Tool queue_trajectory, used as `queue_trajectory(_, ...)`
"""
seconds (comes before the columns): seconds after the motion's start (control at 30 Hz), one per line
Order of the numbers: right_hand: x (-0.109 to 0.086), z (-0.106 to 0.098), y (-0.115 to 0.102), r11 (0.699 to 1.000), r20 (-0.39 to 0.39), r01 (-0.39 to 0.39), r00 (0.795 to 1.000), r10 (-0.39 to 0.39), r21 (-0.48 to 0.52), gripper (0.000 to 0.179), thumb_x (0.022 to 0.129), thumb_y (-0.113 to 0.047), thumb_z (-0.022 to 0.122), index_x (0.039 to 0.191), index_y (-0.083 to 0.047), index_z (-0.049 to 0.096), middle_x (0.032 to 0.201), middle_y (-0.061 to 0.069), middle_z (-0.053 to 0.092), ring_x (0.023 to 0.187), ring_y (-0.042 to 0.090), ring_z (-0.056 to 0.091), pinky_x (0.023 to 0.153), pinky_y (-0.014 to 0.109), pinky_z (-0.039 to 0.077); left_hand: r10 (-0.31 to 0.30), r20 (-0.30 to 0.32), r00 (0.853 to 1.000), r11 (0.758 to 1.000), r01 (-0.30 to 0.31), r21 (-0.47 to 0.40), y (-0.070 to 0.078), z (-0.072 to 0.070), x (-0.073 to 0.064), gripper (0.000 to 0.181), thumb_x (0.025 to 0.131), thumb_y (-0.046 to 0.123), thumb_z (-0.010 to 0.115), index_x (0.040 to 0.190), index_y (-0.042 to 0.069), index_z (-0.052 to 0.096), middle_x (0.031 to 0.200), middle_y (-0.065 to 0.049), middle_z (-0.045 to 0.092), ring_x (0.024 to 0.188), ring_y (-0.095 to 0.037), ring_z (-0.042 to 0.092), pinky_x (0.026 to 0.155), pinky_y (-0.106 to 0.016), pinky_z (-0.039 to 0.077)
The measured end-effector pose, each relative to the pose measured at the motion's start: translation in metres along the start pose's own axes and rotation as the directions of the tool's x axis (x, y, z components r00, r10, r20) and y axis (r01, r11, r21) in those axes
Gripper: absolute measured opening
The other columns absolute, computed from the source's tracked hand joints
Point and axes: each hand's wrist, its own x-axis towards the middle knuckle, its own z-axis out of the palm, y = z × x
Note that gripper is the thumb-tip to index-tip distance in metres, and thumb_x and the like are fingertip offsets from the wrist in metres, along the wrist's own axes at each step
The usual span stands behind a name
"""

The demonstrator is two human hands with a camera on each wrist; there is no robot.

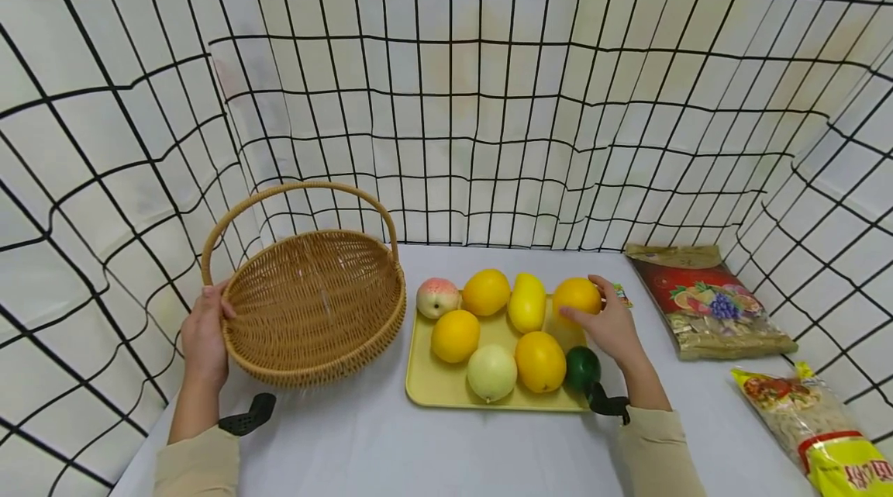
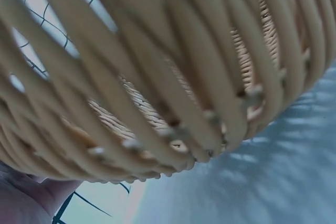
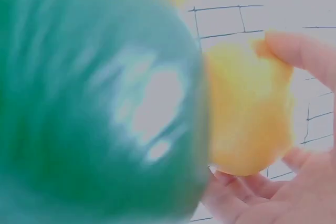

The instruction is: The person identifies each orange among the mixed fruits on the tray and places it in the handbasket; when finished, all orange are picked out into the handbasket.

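My left hand (image 1: 206, 334) grips the left side of a brown wicker basket (image 1: 314, 373) at the foot of its arched handle. The basket leans so its bare woven inside faces me. In the left wrist view its open weave (image 2: 173, 77) fills most of the picture. My right hand (image 1: 614, 324) holds an orange (image 1: 576, 297) at the back right of a yellow tray (image 1: 446, 396), thumb on one side and fingers on the other. The right wrist view shows this orange (image 3: 247, 108) between thumb and fingers, partly hidden by a dark green fruit (image 3: 100, 108) near the camera.
On the tray lie a peach (image 1: 437, 298), several more oranges (image 1: 456, 336), a yellow mango (image 1: 527, 303), a pale green round fruit (image 1: 491, 373) and the dark green fruit. To the right are a red-gold fruit-print bag (image 1: 718, 303) and a yellow food packet (image 1: 816, 427). Grid-patterned cloth walls surround the table.
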Motion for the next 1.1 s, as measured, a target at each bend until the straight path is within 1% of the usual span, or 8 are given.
queue_trajectory(0.2,-0.003,0.002,-0.009,0.999,-0.052,0.033,0.998,-0.031,0.042,0.09,0.085,-0.042,0.074,0.153,-0.01,0.023,0.148,0.021,0.034,0.123,0.037,0.041,0.096,0.05,0.041,0.076,-0.023,0.997,0.988,-0.072,0.139,0.0,0.003,-0.001,0.056,0.104,0.047,0.032,0.077,0.001,0.048,0.135,-0.001,0.055,0.119,-0.009,0.047,0.069,-0.011,0.04)
queue_trajectory(0.37,-0.006,0.011,-0.022,0.994,-0.083,0.07,0.995,-0.063,0.081,0.089,0.084,-0.043,0.076,0.152,-0.012,0.027,0.145,0.017,0.038,0.121,0.034,0.041,0.091,0.044,0.044,0.116,-0.056,0.992,0.978,-0.105,0.179,-0.002,0.007,-0.003,0.057,0.104,0.047,0.033,0.076,0.0,0.048,0.13,-0.001,0.058,0.114,-0.005,0.049,0.07,-0.011,0.038)
queue_trajectory(0.5,-0.01,0.019,-0.034,0.991,-0.077,0.079,0.995,-0.071,0.108,0.088,0.083,-0.046,0.075,0.151,-0.015,0.028,0.143,0.014,0.039,0.119,0.032,0.042,0.088,0.04,0.045,0.135,-0.049,0.99,0.968,-0.121,0.219,-0.003,0.01,-0.004,0.057,0.104,0.048,0.033,0.076,0.002,0.048,0.129,-0.003,0.057,0.111,-0.004,0.049,0.066,-0.011,0.038)
queue_trajectory(0.63,-0.014,0.03,-0.043,0.987,-0.066,0.076,0.996,-0.068,0.138,0.087,0.083,-0.045,0.076,0.151,-0.017,0.029,0.141,0.012,0.041,0.12,0.031,0.043,0.09,0.042,0.045,0.145,-0.041,0.989,0.961,-0.131,0.245,-0.003,0.011,-0.005,0.056,0.104,0.048,0.033,0.076,0.002,0.047,0.127,-0.005,0.056,0.113,-0.005,0.049,0.069,-0.011,0.038)
queue_trajectory(0.73,-0.015,0.039,-0.049,0.983,-0.056,0.089,0.995,-0.081,0.159,0.085,0.083,-0.043,0.076,0.151,-0.018,0.03,0.14,0.012,0.042,0.119,0.03,0.045,0.09,0.042,0.045,0.158,-0.034,0.987,0.958,-0.144,0.25,-0.002,0.011,-0.006,0.056,0.105,0.045,0.032,0.077,-0.001,0.046,0.126,-0.008,0.055,0.116,-0.008,0.048,0.074,-0.011,0.037)
queue_trajectory(0.9,-0.021,0.057,-0.057,0.973,-0.03,0.121,0.993,-0.117,0.198,0.083,0.083,-0.042,0.077,0.149,-0.02,0.032,0.138,0.01,0.043,0.116,0.028,0.048,0.089,0.041,0.046,0.165,-0.026,0.986,0.953,-0.152,0.263,-0.003,0.011,-0.007,0.055,0.105,0.043,0.032,0.078,-0.002,0.046,0.118,-0.009,0.055,0.115,-0.01,0.048,0.072,-0.013,0.037)
queue_trajectory(1.0,-0.024,0.065,-0.061,0.966,-0.025,0.133,0.991,-0.13,0.22,0.083,0.082,-0.041,0.078,0.149,-0.021,0.033,0.138,0.008,0.044,0.115,0.027,0.05,0.089,0.042,0.046,0.175,-0.018,0.984,0.945,-0.163,0.285,-0.002,0.012,-0.008,0.054,0.105,0.043,0.033,0.076,-0.001,0.046,0.113,-0.007,0.053,0.116,-0.011,0.048,0.083,-0.016,0.037)
queue_trajectory(1.1,-0.028,0.069,-0.065,0.963,-0.021,0.136,0.991,-0.135,0.234,0.082,0.082,-0.04,0.078,0.148,-0.022,0.033,0.138,0.007,0.045,0.114,0.027,0.051,0.091,0.042,0.046,0.189,-0.001,0.982,0.934,-0.18,0.309,-0.001,0.014,-0.008,0.057,0.105,0.044,0.032,0.077,-0.003,0.046,0.114,-0.009,0.053,0.12,-0.016,0.048,0.092,-0.02,0.033)
